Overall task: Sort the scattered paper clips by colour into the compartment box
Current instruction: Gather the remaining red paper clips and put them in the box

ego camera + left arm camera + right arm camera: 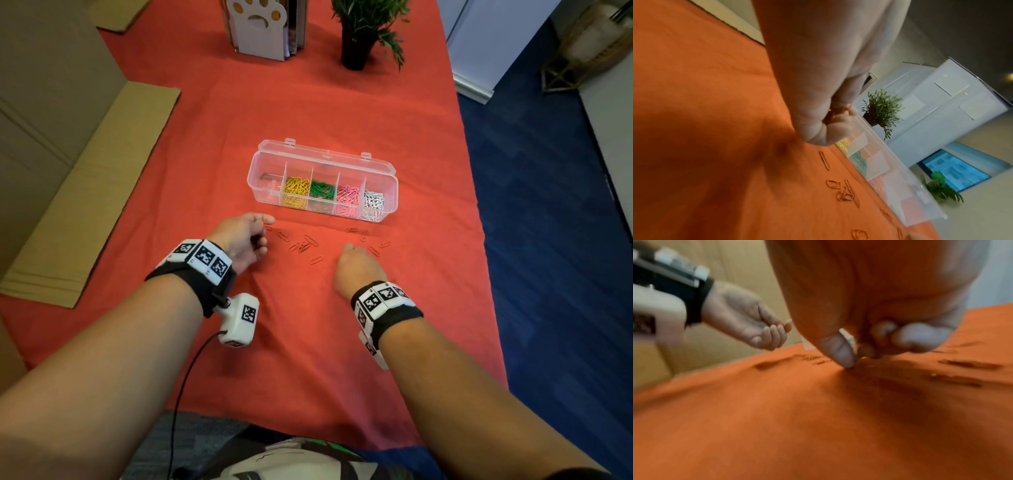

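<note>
The right hand [359,270] pinches down at the cloth, catch unclear; the left hand [245,240], curled, seems to cup clips. The orange paper clips [303,245] at centre frame look light, thin and springy, so nip each by its wire edge.

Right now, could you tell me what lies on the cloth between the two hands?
In the head view, a small cluster of red paper clips lies on the red cloth between the left hand and right hand.

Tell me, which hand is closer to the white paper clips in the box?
Right. The right hand lies just below the white paper clips; the left hand is far off beside the box's opposite end.
</note>
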A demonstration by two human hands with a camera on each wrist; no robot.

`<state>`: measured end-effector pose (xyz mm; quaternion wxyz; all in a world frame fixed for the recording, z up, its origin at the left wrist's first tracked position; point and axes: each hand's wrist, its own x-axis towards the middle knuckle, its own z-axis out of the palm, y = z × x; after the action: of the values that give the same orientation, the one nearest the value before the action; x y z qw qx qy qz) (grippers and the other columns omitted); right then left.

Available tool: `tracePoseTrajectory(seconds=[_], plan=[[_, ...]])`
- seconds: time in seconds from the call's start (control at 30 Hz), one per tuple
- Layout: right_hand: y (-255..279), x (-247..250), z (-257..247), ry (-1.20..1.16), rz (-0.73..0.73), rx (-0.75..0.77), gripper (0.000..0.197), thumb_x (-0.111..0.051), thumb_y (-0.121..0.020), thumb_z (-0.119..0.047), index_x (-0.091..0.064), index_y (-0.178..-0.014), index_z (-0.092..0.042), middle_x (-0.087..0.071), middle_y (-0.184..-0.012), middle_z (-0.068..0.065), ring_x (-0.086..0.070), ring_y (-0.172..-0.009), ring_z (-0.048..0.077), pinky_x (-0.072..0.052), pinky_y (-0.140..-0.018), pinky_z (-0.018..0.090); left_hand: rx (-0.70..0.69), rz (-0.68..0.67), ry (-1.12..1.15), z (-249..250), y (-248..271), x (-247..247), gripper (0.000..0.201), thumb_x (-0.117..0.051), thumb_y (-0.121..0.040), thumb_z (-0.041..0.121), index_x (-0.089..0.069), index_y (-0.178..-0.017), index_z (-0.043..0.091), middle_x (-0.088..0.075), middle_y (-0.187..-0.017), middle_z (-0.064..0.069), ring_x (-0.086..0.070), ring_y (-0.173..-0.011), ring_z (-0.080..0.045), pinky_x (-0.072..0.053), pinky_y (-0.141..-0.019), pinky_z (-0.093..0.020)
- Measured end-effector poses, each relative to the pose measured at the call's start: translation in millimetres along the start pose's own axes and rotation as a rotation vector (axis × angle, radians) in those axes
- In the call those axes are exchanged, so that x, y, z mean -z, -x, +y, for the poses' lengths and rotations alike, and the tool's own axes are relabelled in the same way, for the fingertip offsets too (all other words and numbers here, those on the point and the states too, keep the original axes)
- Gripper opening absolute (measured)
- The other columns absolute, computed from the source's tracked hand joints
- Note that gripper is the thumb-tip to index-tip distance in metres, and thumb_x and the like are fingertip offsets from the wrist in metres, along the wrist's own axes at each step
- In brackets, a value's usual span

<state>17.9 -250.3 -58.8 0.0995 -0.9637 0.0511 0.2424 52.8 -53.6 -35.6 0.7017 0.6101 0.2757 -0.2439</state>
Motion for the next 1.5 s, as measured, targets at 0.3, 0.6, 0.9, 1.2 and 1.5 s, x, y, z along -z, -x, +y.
tracePoseTrajectory(seconds=[0.3,0.6,0.9,1.2,1.5], plan=[[5,25,33,-1.404,-0.08,-0.235,0.015,-0.044,-0.072,-0.003,-0.044,-0.069,-0.017,-0.036,-0.056,0.004,-0.03,-0.042,0.012,-0.021,-0.044,0.018,-0.061,0.205,-0.193,8,-13,-9,0.02,-0.04,-0.094,0.019,-0.056,-0.082,0.019,-0.046,-0.073,0.0,-0.044,-0.059,-0.015,-0.05,-0.05,-0.023],[-13,35,52,-1.558,-0.083,-0.332,0.016,-0.043,-0.088,-0.007,-0.051,-0.076,-0.013,-0.04,-0.064,0.0,-0.039,-0.052,0.011,-0.038,-0.042,0.019,-0.533,0.335,-1.113,-23,-23,-5,0.028,-0.066,-0.081,0.013,-0.068,-0.108,0.01,-0.053,-0.108,-0.016,-0.055,-0.1,-0.032,-0.042,-0.089,-0.03],[-40,21,29,-0.167,0.145,0.101,0.038,-0.049,-0.087,-0.017,-0.045,-0.124,-0.011,-0.05,-0.122,0.018,-0.053,-0.112,0.037,-0.045,-0.095,0.041,-0.452,0.291,-1.149,-32,-24,-12,0.023,-0.047,-0.09,0.008,-0.061,-0.108,0.006,-0.06,-0.112,-0.021,-0.055,-0.106,-0.037,-0.04,-0.089,-0.036],[-29,2,25,0.009,0.119,0.1,0.026,-0.036,-0.093,-0.011,-0.043,-0.116,-0.003,-0.045,-0.12,0.019,-0.052,-0.108,0.038,-0.044,-0.086,0.044,0.066,0.062,0.018,-10,0,-33,0.028,-0.029,-0.088,0.008,-0.049,-0.068,0.013,-0.049,-0.066,-0.004,-0.045,-0.055,-0.014,-0.046,-0.048,-0.02],[-6,0,23,-0.026,0.13,0.246,0.031,-0.043,-0.079,0.001,-0.043,-0.11,-0.004,-0.045,-0.115,0.019,-0.054,-0.1,0.039,-0.049,-0.086,0.047,-0.302,0.24,-0.891,-22,-16,-47,0.02,-0.059,-0.084,0.035,-0.064,-0.082,0.016,-0.064,-0.087,-0.006,-0.061,-0.083,-0.026,-0.047,-0.076,-0.031]])
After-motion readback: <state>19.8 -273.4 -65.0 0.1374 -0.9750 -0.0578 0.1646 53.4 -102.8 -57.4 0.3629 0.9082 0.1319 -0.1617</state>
